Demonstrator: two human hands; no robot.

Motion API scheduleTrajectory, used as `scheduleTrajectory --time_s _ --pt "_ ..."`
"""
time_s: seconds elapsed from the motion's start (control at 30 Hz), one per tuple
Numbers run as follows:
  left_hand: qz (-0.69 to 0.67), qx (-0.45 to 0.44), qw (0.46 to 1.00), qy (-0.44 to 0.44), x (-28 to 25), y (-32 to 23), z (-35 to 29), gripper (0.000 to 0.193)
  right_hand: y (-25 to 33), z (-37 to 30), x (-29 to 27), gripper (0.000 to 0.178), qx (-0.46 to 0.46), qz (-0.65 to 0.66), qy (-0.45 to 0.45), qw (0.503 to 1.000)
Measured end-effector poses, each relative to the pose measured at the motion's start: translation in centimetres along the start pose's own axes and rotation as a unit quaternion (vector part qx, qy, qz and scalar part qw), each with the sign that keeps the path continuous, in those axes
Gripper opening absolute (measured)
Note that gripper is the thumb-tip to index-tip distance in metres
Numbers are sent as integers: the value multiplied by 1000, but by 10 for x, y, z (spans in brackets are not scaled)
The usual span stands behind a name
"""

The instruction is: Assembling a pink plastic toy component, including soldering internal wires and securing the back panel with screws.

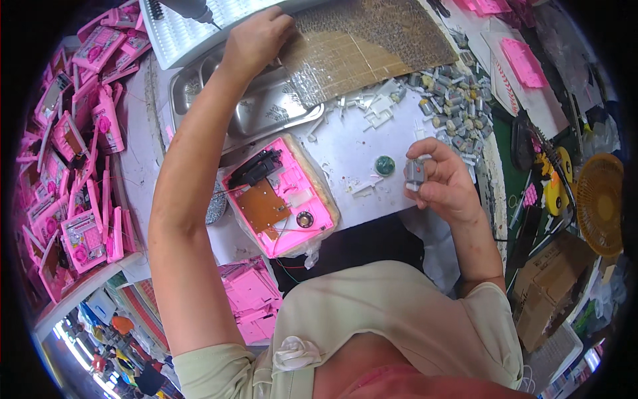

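My right hand (444, 179) pinches a small silver motor (415, 173) between thumb and fingers, above the white tabletop. Far off to the left, my left hand (258, 41) has its fingers curled at the edge of a brown cardboard sheet (365, 43), over a metal tray (256, 110); what the fingers hold, if anything, is hidden. Nearer me lies an opened pink plastic case (292, 176) on a plastic-wrapped pad (318, 171). Inside it are a brown circuit board (264, 207), a black part (256, 168) and a small round speaker (304, 219). A small round green pot (384, 165) sits left of the motor.
Many motors (458, 110) are heaped at the back right, beside white plastic bits (380, 110). Pink cases (86, 179) pile up at the left. A dark pointed tool (193, 10) hangs over a white ribbed tray (176, 36). An amber basket (598, 205) and yellow tape (557, 189) lie right.
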State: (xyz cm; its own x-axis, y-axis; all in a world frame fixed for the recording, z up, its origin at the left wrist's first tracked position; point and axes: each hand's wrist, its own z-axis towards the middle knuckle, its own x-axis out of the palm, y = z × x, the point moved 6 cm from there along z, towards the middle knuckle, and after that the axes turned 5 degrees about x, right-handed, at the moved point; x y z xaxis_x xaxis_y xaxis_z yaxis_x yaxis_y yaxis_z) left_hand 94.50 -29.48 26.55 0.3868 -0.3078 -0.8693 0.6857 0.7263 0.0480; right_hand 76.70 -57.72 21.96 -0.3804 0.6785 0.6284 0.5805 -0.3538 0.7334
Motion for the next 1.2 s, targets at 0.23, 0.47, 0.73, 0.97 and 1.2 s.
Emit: scheduleTrajectory --time_s 0.23,0.47,0.73,0.97,1.2 --pt "-498 -397 771 0 -33 -100 -70 16 17 2 -18 39 -61 -373 -117 919" --pt "-805 -442 389 -77 -49 -185 -148 15 1 19 -6 38 -12 -513 -100 852" --pt "-767 -474 405 -152 -57 -193 -163 11 9 15 -11 35 -42 -560 -114 820" --pt "-652 -465 574 -171 -71 -201 -182 13 7 16 -10 38 -31 -595 -94 798" --pt "-627 -489 587 -152 -73 -217 -187 14 -5 31 1 36 -123 -727 -43 674"
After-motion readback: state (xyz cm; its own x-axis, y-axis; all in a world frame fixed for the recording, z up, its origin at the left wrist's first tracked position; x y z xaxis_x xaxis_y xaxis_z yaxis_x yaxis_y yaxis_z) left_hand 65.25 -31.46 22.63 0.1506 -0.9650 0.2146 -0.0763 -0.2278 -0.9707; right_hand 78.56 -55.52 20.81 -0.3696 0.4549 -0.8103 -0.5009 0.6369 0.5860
